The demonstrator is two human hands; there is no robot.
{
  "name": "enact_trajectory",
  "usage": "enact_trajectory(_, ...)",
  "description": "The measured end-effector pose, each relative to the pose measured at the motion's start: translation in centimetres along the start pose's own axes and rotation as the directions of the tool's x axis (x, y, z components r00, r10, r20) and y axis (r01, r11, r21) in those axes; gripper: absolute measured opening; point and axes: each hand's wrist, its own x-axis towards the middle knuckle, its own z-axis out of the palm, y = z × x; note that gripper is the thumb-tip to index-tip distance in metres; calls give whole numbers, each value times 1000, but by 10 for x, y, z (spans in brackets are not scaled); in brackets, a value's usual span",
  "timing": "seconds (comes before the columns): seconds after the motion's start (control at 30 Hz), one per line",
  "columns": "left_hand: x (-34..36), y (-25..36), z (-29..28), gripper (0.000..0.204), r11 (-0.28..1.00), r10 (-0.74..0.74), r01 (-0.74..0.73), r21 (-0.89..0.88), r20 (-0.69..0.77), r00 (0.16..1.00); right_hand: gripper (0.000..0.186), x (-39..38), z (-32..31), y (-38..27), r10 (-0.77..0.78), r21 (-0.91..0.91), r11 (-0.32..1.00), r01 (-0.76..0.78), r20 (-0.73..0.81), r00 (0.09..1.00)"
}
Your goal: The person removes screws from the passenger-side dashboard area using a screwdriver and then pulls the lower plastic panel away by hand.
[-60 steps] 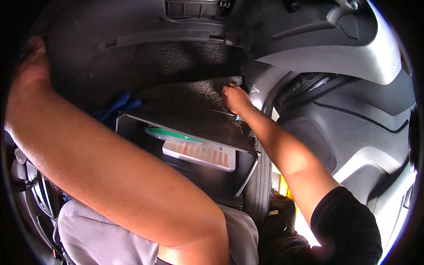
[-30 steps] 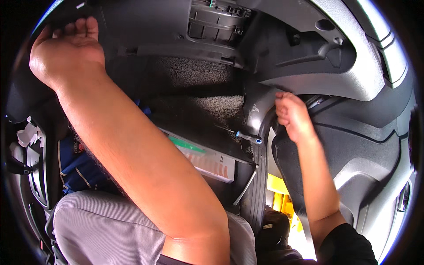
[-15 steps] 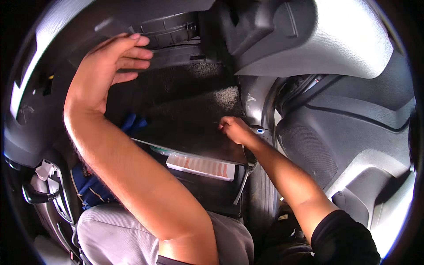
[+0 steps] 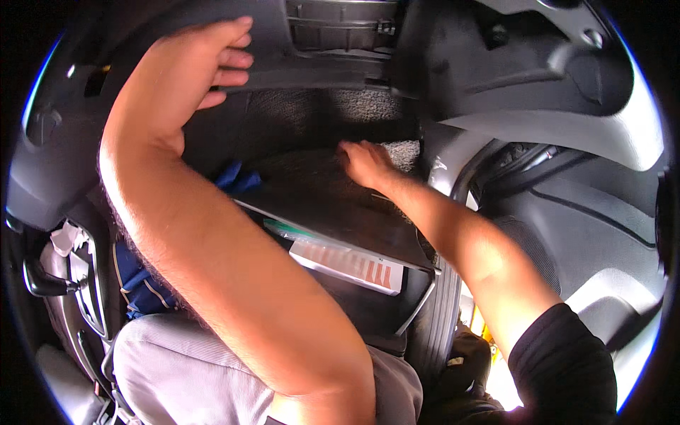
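Note:
My left hand is raised at the upper left, close to the dark dashboard, its fingers apart and holding nothing. My right hand hovers above the dark footwell carpet, fingers curled; whatever they may hold is hidden or too small to name. Below it a black glove box hangs open near the seat. Inside lie a white carton with brownish stripes and a clear-and-green plastic packet. Past my left hand, a ribbed black housing shows in the dashboard.
The grey door stands open on the right, beside the sill. A blue cloth lies beyond my left forearm. On the left are a blue bag and the lever. A grey seat is beneath my left arm.
My right hand has moved farther forward over the carpet, its fingers still curled. The view has shifted, bringing the dashboard housing more to the right. My left hand stays raised with fingers apart.

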Motion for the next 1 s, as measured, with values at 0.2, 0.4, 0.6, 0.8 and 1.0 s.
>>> enact_trajectory(0.2, -2, -4, -13, 56, 1000, -29, 30, 10, -59, 998, 41, 48, 4, -17, -67, -151, 985, 86, 124, 990)
enact_trajectory(0.4, -8, 7, -11, 55, 999, 17, -13, 44, -101, 995, 38, 22, 18, -7, -52, -191, 974, 121, 334, 941)
enact_trajectory(0.6, -7, 12, -7, 55, 999, 10, -5, 48, -95, 995, 33, 34, 15, 13, -102, 63, 994, 88, 272, 957)
enact_trajectory(0.8, -4, 6, -4, 55, 995, 51, -44, 92, -79, 996, 27, 54, 2, 24, 38, 363, 918, -157, 314, 949)
enact_trajectory(1.0, 4, 1, -8, 56, 989, 45, -33, 143, -80, 996, 25, -25, -54, 38, -10, 573, 819, -40, 85, 996)
